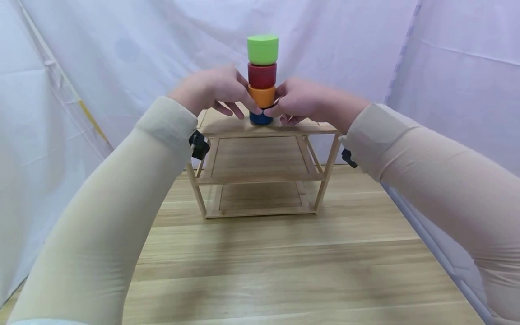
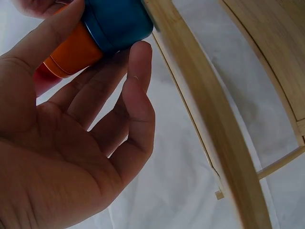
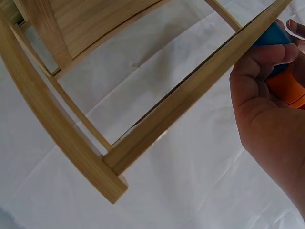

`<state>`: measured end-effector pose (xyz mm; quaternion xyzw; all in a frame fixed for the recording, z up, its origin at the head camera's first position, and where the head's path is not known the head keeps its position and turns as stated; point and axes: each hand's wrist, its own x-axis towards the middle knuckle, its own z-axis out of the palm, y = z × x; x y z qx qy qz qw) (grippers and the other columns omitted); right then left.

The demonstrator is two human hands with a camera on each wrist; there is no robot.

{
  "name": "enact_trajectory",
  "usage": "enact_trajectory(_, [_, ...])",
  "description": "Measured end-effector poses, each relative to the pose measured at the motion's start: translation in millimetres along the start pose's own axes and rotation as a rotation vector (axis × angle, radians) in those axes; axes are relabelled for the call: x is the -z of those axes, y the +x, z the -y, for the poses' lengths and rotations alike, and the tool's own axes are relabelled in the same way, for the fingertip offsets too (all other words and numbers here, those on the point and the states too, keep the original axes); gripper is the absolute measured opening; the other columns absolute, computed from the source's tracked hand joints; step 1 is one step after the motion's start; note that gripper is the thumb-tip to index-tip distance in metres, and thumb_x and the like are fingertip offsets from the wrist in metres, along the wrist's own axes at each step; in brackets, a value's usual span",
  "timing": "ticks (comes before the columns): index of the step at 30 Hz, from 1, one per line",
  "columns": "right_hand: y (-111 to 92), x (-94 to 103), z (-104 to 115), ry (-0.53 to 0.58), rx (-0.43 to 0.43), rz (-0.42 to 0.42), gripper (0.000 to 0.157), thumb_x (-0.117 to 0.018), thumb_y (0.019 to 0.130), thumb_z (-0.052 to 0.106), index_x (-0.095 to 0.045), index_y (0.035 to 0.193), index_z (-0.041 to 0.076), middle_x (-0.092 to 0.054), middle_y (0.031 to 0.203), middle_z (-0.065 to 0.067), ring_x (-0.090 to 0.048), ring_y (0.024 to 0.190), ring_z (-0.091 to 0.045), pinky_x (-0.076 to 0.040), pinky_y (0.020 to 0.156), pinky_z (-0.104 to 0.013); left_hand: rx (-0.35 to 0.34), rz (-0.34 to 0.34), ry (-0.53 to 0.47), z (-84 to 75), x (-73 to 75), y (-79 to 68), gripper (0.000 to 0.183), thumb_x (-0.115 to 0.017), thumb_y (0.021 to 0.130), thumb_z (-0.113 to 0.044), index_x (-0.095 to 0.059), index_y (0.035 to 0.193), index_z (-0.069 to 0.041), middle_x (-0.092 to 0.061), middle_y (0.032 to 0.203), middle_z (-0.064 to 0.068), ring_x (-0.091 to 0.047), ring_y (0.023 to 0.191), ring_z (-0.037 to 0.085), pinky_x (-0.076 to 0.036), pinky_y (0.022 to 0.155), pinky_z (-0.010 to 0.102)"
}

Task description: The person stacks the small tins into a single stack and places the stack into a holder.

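A stack of coloured cups stands upright on the top shelf of a wooden rack (image 1: 268, 177). From the bottom up come a blue cup (image 1: 261, 119), an orange cup (image 1: 262, 96), a red cup (image 1: 262, 76) and a light green cup (image 1: 262, 49). My left hand (image 1: 225, 88) grips the lower stack from the left, its thumb across the blue and orange cups and fingers behind. From the right, my right hand (image 1: 302, 98) holds the same part, thumb in front. In the left wrist view, the lower fingers (image 2: 140, 114) are loosely bent beside the blue cup.
The rack has three levels and stands at the back of a wood-grain table (image 1: 260, 271). White cloth (image 1: 333, 36) hangs behind and at both sides. Each wrist carries a small black camera (image 1: 199, 145). The rack's front rail (image 3: 190, 95) runs close below the right hand.
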<state>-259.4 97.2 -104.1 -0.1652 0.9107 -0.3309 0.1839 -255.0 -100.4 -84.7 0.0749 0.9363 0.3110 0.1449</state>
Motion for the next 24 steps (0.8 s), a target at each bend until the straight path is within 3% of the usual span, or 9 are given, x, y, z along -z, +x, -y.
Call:
enact_trajectory(17, [1.9,-2.9,-6.8,0.012,0.004,-0.006,0.057,-0.066,0.106,0.029,-0.046,0.155,0.008,-0.055,0.103,-0.008,-0.055,0.075,-0.017,-0.052,0.075,-0.026,0.004,0.005,-0.001,2.6,-3.3,0.6,0.066,-0.081,0.095,-0.037,-0.055,0.153,-0.019,-0.07,0.136,0.001,-0.077,0.102,0.018,-0.06,0.093,0.031])
enact_trajectory(24, [-5.0,1.0,-6.1,0.007,-0.011,-0.017,0.064,-0.067,0.105,0.028,-0.042,0.16,0.008,-0.059,0.121,-0.01,-0.055,0.072,-0.014,-0.053,0.072,-0.023,-0.003,0.003,0.04,1.9,-0.5,-8.6,0.071,-0.081,0.095,-0.04,-0.053,0.155,-0.018,-0.066,0.144,0.001,-0.076,0.102,0.018,-0.06,0.094,0.03])
